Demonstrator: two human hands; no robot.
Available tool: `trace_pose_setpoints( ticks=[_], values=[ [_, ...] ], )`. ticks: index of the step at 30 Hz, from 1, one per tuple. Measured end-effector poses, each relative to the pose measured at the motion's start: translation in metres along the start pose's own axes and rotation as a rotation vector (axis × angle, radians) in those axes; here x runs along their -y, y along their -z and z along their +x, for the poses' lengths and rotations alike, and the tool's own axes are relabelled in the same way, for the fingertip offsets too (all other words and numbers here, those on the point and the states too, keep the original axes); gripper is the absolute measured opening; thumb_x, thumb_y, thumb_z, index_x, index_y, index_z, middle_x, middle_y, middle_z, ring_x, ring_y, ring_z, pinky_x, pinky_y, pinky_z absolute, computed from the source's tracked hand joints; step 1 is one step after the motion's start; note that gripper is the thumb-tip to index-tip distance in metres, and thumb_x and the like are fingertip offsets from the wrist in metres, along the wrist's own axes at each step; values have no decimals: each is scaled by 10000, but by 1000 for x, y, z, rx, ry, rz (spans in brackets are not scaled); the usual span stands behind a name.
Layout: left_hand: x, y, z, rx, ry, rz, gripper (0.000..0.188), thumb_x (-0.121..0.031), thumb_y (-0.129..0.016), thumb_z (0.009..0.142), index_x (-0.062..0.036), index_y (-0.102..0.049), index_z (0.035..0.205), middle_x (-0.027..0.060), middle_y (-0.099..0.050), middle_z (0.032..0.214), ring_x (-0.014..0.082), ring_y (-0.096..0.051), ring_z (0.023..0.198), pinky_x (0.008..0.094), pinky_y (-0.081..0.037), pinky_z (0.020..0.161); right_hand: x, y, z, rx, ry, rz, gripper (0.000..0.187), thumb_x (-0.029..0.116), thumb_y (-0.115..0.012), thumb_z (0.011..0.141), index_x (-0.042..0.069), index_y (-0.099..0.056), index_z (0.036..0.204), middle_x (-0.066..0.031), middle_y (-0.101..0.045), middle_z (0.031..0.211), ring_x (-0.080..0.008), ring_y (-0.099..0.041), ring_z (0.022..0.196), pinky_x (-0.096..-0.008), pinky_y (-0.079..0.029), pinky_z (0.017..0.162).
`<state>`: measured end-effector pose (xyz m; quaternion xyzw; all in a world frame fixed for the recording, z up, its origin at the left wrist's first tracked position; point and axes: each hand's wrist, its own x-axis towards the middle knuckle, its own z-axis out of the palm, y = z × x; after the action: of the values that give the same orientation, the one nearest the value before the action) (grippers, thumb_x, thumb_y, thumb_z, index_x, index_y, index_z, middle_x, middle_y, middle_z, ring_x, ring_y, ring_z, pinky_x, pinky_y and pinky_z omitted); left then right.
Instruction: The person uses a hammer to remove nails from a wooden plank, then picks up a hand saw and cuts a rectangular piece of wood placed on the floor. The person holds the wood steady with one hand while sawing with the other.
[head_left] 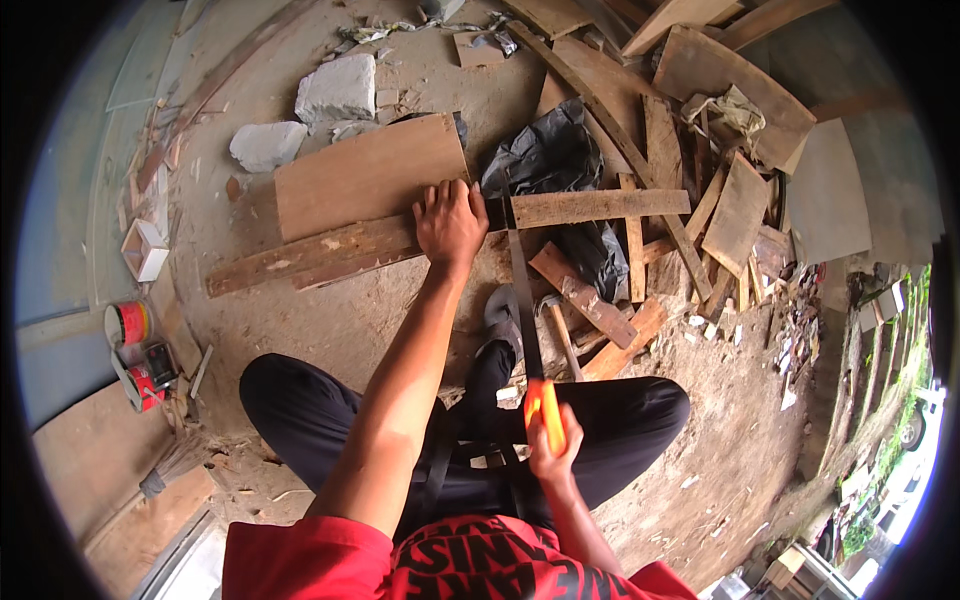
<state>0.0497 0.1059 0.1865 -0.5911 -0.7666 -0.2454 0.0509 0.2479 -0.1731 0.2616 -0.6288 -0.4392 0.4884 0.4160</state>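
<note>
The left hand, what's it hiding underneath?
Wood shows around the left hand: a flat board by the fingers, a plank beside the palm. What's right under the palm is covered.

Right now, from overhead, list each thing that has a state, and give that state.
Saw: gripped, blade uncovered.
Right hand: closed around the saw.
Left hand: on the wood.
Black plastic: crumpled.
Boards at right: heaped.
White blocks: rough-edged.
Shoe: worn.

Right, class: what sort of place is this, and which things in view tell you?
Probably a rough work area, perhaps a building site: the bare dirt floor, the pile of loose boards, and the handsaw in the person's right hand point that way.
</note>
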Motion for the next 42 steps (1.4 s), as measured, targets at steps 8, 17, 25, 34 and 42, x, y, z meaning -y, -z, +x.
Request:
trace_pose_setpoints(
  ticks=[8, 17, 25, 34, 42],
  values=[
    [3, -7, 0, -114, -54, 9, 197, -260, -605, 927, -93, -606, 823, 83, -675, 881, 300, -645, 914, 480, -466, 774, 26, -55, 119, -15, 154, -12, 125, 90, -614, 965, 30, -549, 876, 35, -517, 686, -37, -485, 593, -221, -381, 504],
    [0, -5, 1, -68, -14, -9, 204, -271, -612, 920, -100, -600, 810, 71, -672, 865, 293, -639, 894, 472, -461, 757, 1, -18, 50, -11, 126, -91, 99, 78, -641, 921, -11, -605, 899, -50, -590, 700, -92, -553, 642, -268, -449, 592],
    [3, -6, 0, -81, -35, -6, 196, -260, -626, 891, -89, -587, 804, 87, -663, 866, 300, -641, 911, 480, -470, 771, -9, -33, 62, -20, 180, -49, 94, 86, -641, 925, 3, -605, 897, -38, -586, 679, -101, -568, 624, -271, -449, 570],
    [-3, -8, 0, -31, -30, -14, 203, -266, -594, 913, -91, -624, 815, 75, -680, 884, 284, -645, 907, 452, -467, 773, 9, -54, 115, -90, 149, 86, 87, 85, -563, 968, 29, -564, 901, 46, -472, 640, -33, -444, 533, -218, -337, 472],
    [4, -7, 2, -41, -6, -1, 215, -271, -594, 923, -94, -605, 800, 80, -674, 857, 295, -641, 886, 470, -463, 768, -15, -6, 17, 17, 8, 0, 66, 55, -629, 921, -3, -603, 906, -23, -588, 668, -66, -558, 601, -241, -440, 552]
  ],
)
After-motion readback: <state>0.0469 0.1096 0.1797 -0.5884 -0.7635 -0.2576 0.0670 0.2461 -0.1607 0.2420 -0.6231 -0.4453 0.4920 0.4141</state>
